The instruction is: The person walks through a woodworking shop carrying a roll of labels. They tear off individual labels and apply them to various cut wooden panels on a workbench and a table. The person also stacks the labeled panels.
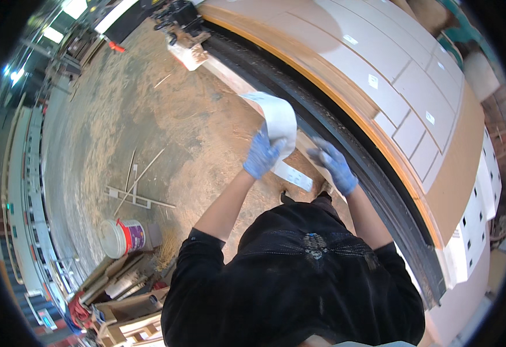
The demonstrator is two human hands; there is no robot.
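Observation:
A long curling strip of white labels [282, 118] hangs in front of me, looped over at its top with its lower tail dangling. My left hand [262, 155], in a thin blue glove, is closed around the strip's left side. To its right, apart from the strip, is my right hand [335, 166], gloved the same way. Its fingers are partly bent with gaps between them, and nothing shows in them. Beyond it lie grey-white panels [392, 55] in rows on a large brown board [452, 173]; several carry a small white label [373, 81].
A black rail [374, 191] runs along the machine or table edge, beside an orange-brown board edge [322, 66]. Sawdust covers the floor [189, 127]. To the left are a white bucket [114, 238], crossed thin strips [134, 191] and a pile of wood scraps [128, 283].

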